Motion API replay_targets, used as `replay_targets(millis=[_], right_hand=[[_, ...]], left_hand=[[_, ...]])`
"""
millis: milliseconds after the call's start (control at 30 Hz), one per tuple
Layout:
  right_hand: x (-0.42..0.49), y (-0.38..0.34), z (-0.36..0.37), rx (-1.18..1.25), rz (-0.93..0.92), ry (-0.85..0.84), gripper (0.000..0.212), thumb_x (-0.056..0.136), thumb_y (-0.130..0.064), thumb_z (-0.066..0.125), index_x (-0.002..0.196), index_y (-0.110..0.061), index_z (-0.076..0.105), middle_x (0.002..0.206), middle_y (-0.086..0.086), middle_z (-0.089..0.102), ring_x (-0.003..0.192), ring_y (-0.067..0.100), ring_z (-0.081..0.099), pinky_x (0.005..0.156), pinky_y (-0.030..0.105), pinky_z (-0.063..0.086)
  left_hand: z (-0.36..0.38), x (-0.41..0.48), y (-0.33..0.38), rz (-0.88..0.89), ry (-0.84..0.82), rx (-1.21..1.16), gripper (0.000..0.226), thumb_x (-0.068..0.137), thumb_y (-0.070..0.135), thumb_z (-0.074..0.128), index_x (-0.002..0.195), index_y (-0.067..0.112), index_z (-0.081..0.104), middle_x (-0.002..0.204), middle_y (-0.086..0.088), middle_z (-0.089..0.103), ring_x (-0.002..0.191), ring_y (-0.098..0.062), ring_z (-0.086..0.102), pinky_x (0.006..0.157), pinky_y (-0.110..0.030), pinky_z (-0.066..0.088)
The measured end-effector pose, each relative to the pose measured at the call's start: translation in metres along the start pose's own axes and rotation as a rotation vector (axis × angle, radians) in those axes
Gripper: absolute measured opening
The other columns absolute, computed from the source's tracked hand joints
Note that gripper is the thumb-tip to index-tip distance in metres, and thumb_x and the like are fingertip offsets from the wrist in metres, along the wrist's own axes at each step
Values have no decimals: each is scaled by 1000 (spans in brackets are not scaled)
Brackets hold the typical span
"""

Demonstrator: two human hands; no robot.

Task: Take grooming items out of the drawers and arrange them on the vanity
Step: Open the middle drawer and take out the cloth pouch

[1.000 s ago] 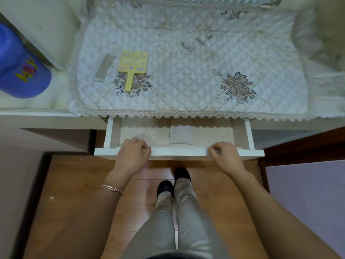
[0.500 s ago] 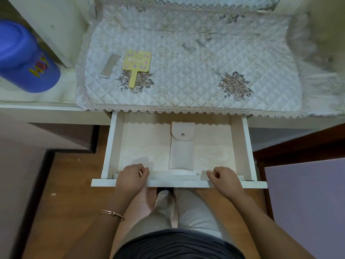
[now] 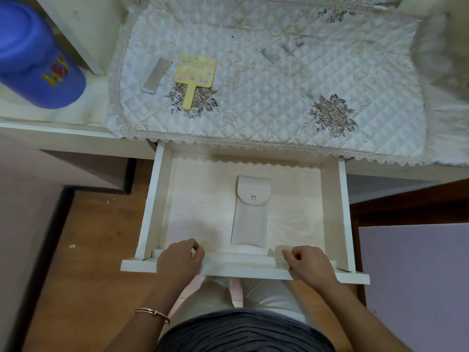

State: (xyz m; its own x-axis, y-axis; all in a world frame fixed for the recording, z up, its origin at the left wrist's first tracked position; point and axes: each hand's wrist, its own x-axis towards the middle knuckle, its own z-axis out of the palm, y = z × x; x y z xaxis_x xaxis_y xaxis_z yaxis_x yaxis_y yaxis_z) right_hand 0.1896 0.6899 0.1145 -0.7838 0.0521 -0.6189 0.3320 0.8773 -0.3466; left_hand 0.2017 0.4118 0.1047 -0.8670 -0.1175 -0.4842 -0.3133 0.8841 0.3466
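Both hands grip the front panel of the drawer (image 3: 162,199), the left hand (image 3: 179,261) near its left end and the right hand (image 3: 311,262) near its right, fingers curled shut over the top edge, probably so the pull stays even and the drawer does not skew on its runners. Inside lies a pale snap-flap pouch (image 3: 250,217), flat on the drawer floor at the middle, its lower end just beside the front panel between the two hands; nothing covers it. On the tabletop, a quilted cloth (image 3: 279,97) carries a yellow hand mirror (image 3: 194,74) and a grey comb (image 3: 156,76) near the left edge, leaving bare cloth to their right. A blue container (image 3: 35,54) stands off the cloth at the left.
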Motion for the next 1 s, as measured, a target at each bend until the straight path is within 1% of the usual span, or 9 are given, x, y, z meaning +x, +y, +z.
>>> replay_targets(millis=[133,233,300,433,567,667,767,867,1000], right_hand=[[12,-12,-3,-1,49,-91,41,89,-37,52,53,-18,45,54,-5,50,54,12,47,55,25,36],[31,-37,4,207,111,-81,17,85,-31,60,94,-16,60,82,-4,57,79,15,53,66,23,39],[45,-56,13,413,233,-62,41,82,-29,65,116,-10,52,101,5,58,91,20,54,81,30,45],[71,-86,32,455,388,66,67,73,-28,74,124,2,41,125,18,50,116,34,49,94,40,43],[82,-101,44,475,481,96,60,66,-21,69,115,0,41,110,16,57,103,34,56,84,38,49],[79,-105,38,450,382,14,48,66,-28,70,104,-5,49,95,11,56,88,27,57,73,36,50],[69,-108,21,468,226,1,30,79,-13,64,100,-10,43,99,10,55,84,27,53,73,37,48],[52,-113,-10,352,51,-96,27,79,-17,65,96,-14,44,92,4,57,82,26,57,71,39,49],[37,-127,-63,453,-134,-165,29,76,-20,71,99,-11,54,90,0,60,80,19,59,64,31,48]], left_hand=[[-4,7,-5,24,-10,-31,20,93,30,44,89,18,59,77,3,60,68,-12,55,53,-17,34],[-9,16,-18,48,11,-42,19,91,27,46,91,15,61,83,1,66,72,-14,59,62,-24,45],[-13,18,-24,24,31,-60,21,90,27,48,102,16,62,85,1,68,75,-14,61,68,-27,49],[-15,20,-26,3,46,-102,34,90,31,48,122,22,53,96,1,67,88,-17,62,79,-30,50],[-12,22,-26,-32,61,-111,34,90,33,47,122,23,52,102,2,68,93,-18,63,83,-31,51],[-12,22,-27,-39,50,-95,33,90,33,46,120,23,54,104,2,68,94,-18,63,83,-30,51],[-11,20,-27,-38,43,-72,31,90,33,46,118,22,56,106,2,68,93,-18,63,84,-30,52],[-11,19,-27,-35,30,-54,30,90,33,45,116,22,57,108,3,68,94,-16,63,85,-29,50],[-13,20,-26,-15,31,-20,29,90,32,44,114,23,58,110,4,69,95,-16,63,85,-28,49]])
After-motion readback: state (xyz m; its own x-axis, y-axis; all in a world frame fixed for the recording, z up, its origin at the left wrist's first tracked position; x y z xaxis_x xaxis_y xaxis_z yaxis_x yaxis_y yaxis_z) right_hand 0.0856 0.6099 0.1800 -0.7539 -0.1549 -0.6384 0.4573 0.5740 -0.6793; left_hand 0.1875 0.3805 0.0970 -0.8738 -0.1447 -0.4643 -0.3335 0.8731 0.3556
